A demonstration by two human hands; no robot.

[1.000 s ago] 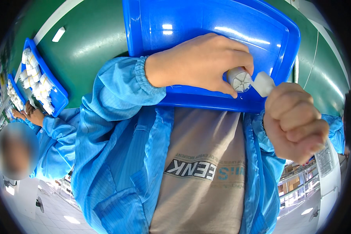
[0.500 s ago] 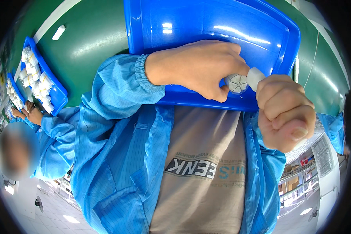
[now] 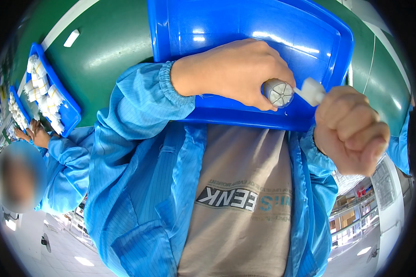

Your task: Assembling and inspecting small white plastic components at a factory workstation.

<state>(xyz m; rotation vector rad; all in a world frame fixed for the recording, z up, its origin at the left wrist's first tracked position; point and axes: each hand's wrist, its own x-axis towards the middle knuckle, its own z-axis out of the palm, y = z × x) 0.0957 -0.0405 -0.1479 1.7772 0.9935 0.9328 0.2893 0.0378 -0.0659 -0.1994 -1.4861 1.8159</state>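
Here, over the near rim of the blue tray (image 3: 208,32): left hand (image 3: 238,69) closed around a grey cylinder (image 3: 277,92); right hand (image 3: 351,129), fisted, grips a white plug (image 3: 312,90) just beside it.

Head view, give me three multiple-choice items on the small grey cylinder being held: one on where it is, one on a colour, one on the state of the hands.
1. Where is the small grey cylinder with the spoked end face?
A. in the left hand, over the large blue plastic tray
B. on the floor
C. in the co-worker's tray

2. What colour is the small block at the right hand?
A. red
B. white
C. black

3. How is the right hand?
A. flat open
B. closed in a fist
C. out of view

Answers: 1 A, the left hand grips it above the tray. 2 B, it shows white. 3 B, its fingers are curled shut.
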